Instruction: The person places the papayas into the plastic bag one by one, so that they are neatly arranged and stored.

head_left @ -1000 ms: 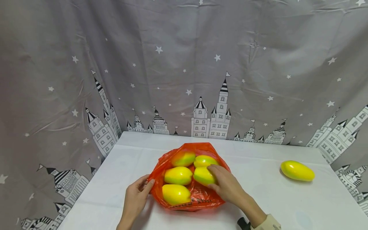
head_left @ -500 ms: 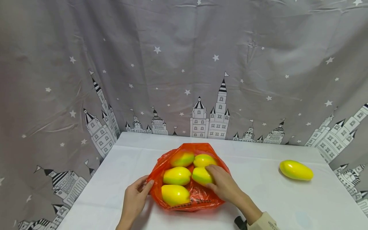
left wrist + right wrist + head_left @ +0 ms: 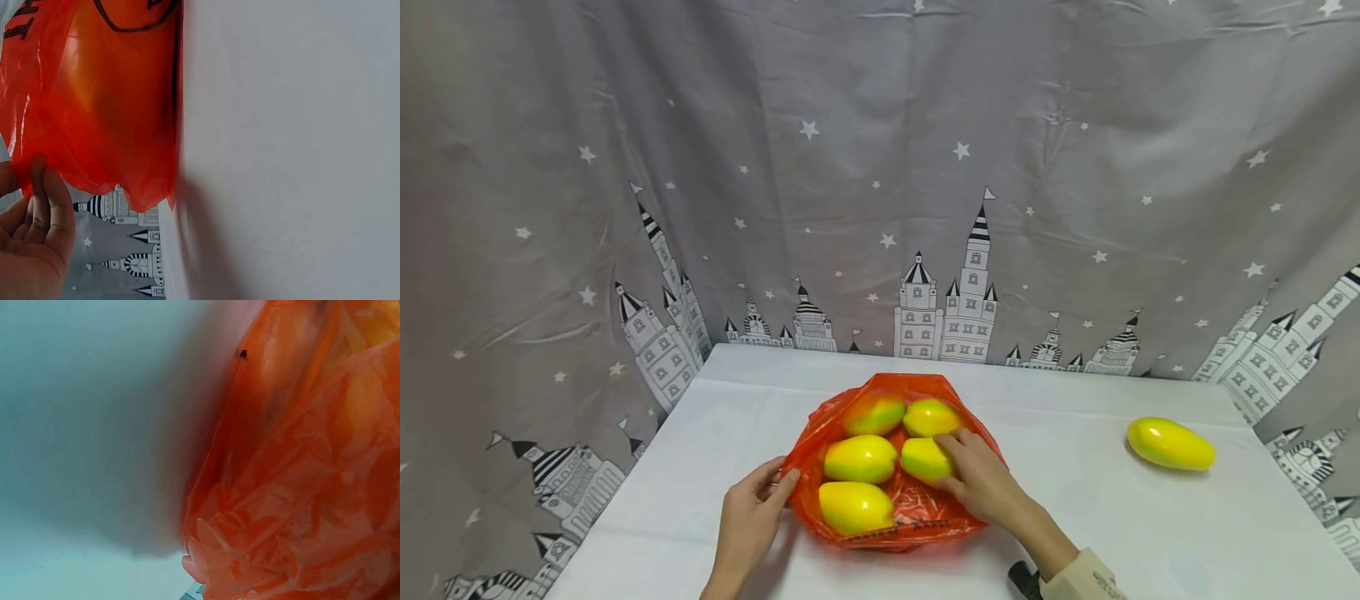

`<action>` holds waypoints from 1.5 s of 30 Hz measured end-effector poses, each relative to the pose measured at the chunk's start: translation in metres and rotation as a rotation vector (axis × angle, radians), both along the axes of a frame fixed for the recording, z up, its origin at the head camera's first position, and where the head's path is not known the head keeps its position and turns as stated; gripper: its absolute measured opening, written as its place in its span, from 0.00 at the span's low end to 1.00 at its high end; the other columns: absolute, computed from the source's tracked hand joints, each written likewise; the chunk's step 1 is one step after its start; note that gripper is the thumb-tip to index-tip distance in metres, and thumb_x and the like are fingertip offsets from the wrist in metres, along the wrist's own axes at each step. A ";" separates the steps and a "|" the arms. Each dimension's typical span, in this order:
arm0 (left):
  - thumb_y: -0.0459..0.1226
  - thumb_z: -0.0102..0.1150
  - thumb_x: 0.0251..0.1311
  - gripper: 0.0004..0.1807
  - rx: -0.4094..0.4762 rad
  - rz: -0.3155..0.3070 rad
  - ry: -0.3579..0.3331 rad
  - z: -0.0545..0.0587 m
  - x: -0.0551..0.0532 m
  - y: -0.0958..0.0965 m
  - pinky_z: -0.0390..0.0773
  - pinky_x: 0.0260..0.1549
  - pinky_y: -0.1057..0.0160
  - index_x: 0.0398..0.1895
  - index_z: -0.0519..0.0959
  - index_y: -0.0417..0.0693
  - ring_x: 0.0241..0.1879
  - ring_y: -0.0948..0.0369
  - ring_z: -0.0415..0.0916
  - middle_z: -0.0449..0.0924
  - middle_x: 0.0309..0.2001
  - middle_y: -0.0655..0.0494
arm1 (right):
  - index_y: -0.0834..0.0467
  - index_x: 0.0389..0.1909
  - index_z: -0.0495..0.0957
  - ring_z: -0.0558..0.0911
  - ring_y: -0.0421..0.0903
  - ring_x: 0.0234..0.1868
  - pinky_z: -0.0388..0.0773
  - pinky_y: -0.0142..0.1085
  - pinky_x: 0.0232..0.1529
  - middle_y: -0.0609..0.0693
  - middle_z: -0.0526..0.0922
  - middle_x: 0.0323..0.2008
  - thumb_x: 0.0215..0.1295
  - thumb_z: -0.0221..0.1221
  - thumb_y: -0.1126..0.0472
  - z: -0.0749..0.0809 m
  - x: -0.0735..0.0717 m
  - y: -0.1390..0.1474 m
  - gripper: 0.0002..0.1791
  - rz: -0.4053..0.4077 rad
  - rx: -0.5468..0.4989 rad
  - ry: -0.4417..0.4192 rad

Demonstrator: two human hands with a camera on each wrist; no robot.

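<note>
A red plastic bag lies with its mouth held wide on the table. My left hand pinches the bag's left rim between thumb and fingers; the left wrist view shows that hand at the bag's edge. Inside the bag my right hand grips a shiny yellow-green mango from its right side. Several more mangoes lie beside it, among them one at the front left. In the right wrist view the red film hides most of the right hand.
Another yellow mango lies by itself on the white table, well to the right of the bag. Behind the table hangs a grey curtain printed with castles and stars.
The whole head view has shifted slightly sideways. Both hands keep their holds on the bag's rim and the mango, and the fruits lie as before.
</note>
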State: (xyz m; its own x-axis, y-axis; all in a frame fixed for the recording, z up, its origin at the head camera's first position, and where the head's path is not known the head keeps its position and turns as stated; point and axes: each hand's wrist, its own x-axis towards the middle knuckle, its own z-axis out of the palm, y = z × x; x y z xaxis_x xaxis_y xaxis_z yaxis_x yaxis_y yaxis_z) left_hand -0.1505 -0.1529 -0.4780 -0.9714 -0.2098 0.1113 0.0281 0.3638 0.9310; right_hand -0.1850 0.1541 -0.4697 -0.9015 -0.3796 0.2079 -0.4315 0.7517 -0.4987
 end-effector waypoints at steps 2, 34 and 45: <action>0.39 0.63 0.66 0.21 0.012 0.004 -0.002 0.000 -0.001 -0.002 0.83 0.30 0.68 0.55 0.79 0.32 0.28 0.63 0.82 0.84 0.37 0.45 | 0.65 0.59 0.74 0.74 0.57 0.55 0.71 0.52 0.59 0.60 0.75 0.54 0.59 0.69 0.62 0.000 0.000 0.000 0.28 -0.003 0.001 -0.003; 0.39 0.61 0.67 0.19 -0.005 0.012 -0.001 -0.001 -0.002 -0.005 0.84 0.30 0.63 0.54 0.80 0.34 0.26 0.61 0.81 0.84 0.34 0.49 | 0.68 0.64 0.70 0.70 0.58 0.64 0.64 0.53 0.67 0.62 0.72 0.62 0.63 0.67 0.54 -0.004 0.007 0.001 0.34 -0.030 0.008 0.025; 0.38 0.61 0.68 0.18 0.004 0.009 -0.013 -0.001 -0.002 -0.007 0.84 0.30 0.64 0.55 0.79 0.34 0.26 0.61 0.81 0.84 0.34 0.48 | 0.69 0.65 0.70 0.69 0.58 0.66 0.63 0.52 0.67 0.62 0.72 0.63 0.63 0.66 0.55 0.001 0.016 0.003 0.34 -0.043 0.015 0.054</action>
